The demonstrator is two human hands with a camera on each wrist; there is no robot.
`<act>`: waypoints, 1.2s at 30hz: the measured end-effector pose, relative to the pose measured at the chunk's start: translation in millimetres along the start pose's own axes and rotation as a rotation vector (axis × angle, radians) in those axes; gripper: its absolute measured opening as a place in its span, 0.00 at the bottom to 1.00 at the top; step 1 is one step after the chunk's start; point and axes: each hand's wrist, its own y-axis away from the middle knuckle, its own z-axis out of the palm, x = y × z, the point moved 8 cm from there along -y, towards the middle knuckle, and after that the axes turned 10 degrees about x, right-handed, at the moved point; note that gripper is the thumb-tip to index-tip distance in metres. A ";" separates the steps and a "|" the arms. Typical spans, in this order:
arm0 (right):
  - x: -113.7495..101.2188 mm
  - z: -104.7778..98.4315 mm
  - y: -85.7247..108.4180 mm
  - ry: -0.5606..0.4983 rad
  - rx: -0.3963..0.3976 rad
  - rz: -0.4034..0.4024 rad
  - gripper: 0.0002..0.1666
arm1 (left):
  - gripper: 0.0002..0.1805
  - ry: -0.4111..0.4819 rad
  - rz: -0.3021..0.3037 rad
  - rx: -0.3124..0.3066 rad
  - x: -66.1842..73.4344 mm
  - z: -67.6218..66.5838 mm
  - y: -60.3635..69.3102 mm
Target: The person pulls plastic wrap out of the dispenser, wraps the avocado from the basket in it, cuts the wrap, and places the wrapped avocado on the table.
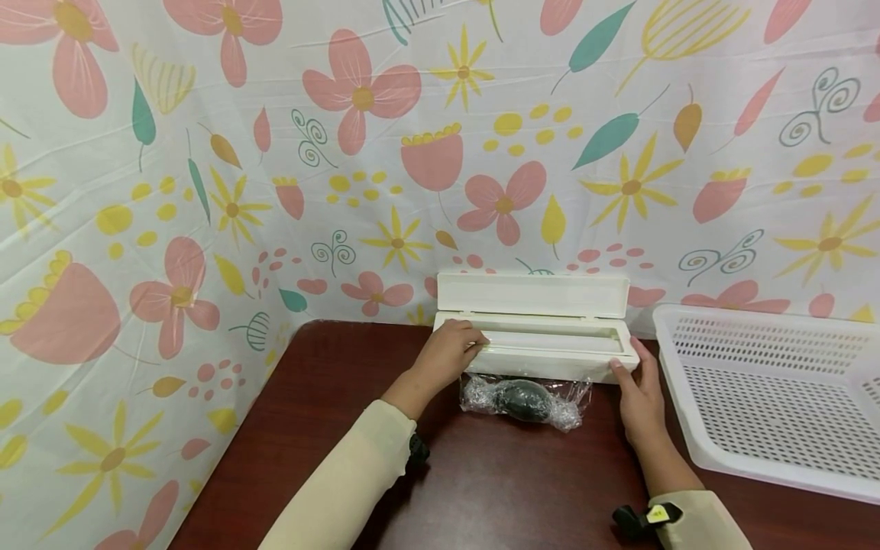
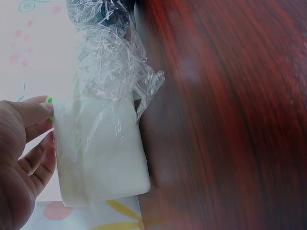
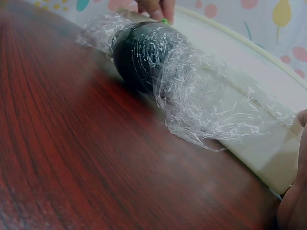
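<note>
A long white cling film dispenser stands at the back of the table, its lid tipped up and a white roll lying inside. My left hand is at its left part, where thumb and fingertips pinch a small green slide cutter at the box's edge. My right hand grips the box's right end, thumb at the front. Against the front of the dispenser lies a dark green oval thing wrapped in clear cling film; its kind is unclear through the film.
A white perforated plastic basket stands to the right of the dispenser. Dark reddish wood makes up the tabletop. Behind and to the left hangs a flower-printed sheet, close to the raised lid.
</note>
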 end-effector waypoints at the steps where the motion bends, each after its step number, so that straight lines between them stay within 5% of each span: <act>1: -0.7 0.3 0.1 -0.005 -0.001 -0.005 0.36 | 0.08 0.000 -0.001 0.000 0.0 -0.3 0.2; 36: -0.9 0.2 -0.1 -0.008 -0.011 -0.004 0.37 | 0.08 0.020 -0.037 0.000 -10.8 -4.9 5.4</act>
